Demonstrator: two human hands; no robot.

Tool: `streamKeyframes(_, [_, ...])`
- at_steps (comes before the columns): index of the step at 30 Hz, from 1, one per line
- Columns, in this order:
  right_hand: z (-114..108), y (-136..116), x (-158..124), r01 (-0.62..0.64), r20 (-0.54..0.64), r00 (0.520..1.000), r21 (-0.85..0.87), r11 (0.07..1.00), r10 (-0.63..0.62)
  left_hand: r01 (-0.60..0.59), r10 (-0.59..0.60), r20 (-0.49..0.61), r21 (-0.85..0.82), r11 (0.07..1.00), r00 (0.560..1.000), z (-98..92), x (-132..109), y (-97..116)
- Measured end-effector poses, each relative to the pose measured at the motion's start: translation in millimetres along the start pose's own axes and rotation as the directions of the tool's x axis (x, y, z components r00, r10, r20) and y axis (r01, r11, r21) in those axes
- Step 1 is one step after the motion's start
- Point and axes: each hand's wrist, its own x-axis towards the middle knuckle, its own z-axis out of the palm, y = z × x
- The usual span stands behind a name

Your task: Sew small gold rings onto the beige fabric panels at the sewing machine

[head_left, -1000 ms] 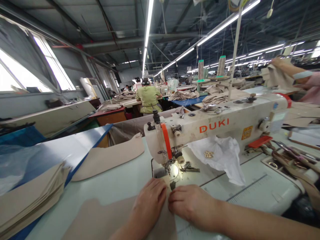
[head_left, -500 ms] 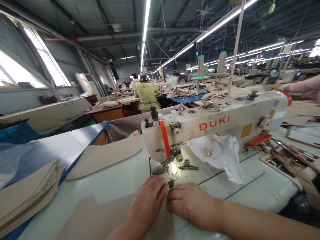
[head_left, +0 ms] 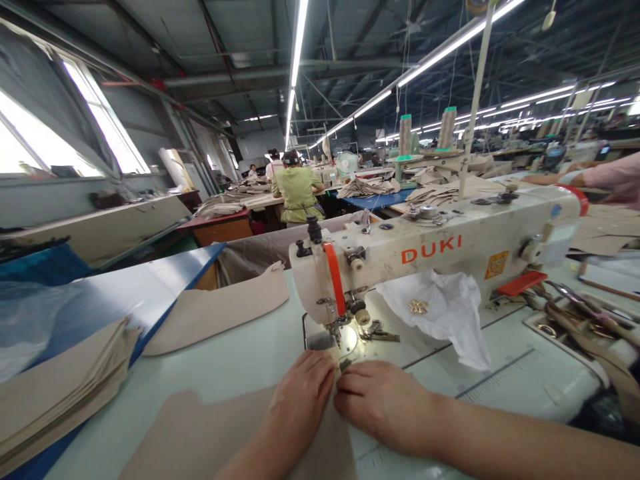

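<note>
My left hand (head_left: 304, 393) has its fingers pressed together on a beige fabric panel (head_left: 210, 433), close in front of the presser foot. The panel lies flat on the pale green sewing table and runs under my left forearm. Beside it, my right hand (head_left: 383, 403) is closed, thumb and fingers curled at the panel's right edge. A small dark scrap (head_left: 345, 365) shows at its fingertips; what these fingers grip is hidden. Both hands sit just before the needle area of a white sewing machine (head_left: 430, 247), where a lamp lights the round needle plate (head_left: 349, 340).
Another beige panel (head_left: 220, 310) lies left of the machine head, and a stack of panels (head_left: 65, 387) rests farther left. Gold metal pieces (head_left: 417, 306) sit on a white cloth (head_left: 450, 320) under the machine arm. At right is a tool tray (head_left: 565, 353); a co-worker's arm (head_left: 600, 177) reaches in.
The view has shifted slightly, moving everything a little to the right. My right fingertips have edged forward, so less of the dark scrap shows. My left hand keeps its place on the panel.
</note>
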Motion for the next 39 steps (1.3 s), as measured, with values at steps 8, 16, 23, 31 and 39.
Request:
streamKeyframes(8, [-3,-1,6,-0.082,-0.004,0.997,-0.054,0.995,0.082,-0.015,0.013,-0.032,-0.059,0.998,0.999,-5.4,-3,3])
streamKeyframes(16, [4,0,8,-0.073,0.009,0.997,-0.041,0.996,0.073,0.030,-0.033,-0.029,-0.111,0.993,0.999,-4.9,-4,5])
streamKeyframes(23, [-5,11,11,-0.078,0.083,0.993,-0.035,0.996,0.080,0.068,-0.075,-0.053,-0.126,0.990,0.996,2.2,0,0])
streamKeyframes(31, [-3,33,14,-0.080,0.100,0.992,0.018,0.997,0.078,0.088,-0.097,-0.089,-0.100,0.991,0.991,11.4,15,-12])
streamKeyframes(39, [5,37,15,-0.118,0.057,0.992,0.060,0.991,0.114,0.093,-0.106,-0.095,-0.127,0.988,0.990,11.0,21,-18])
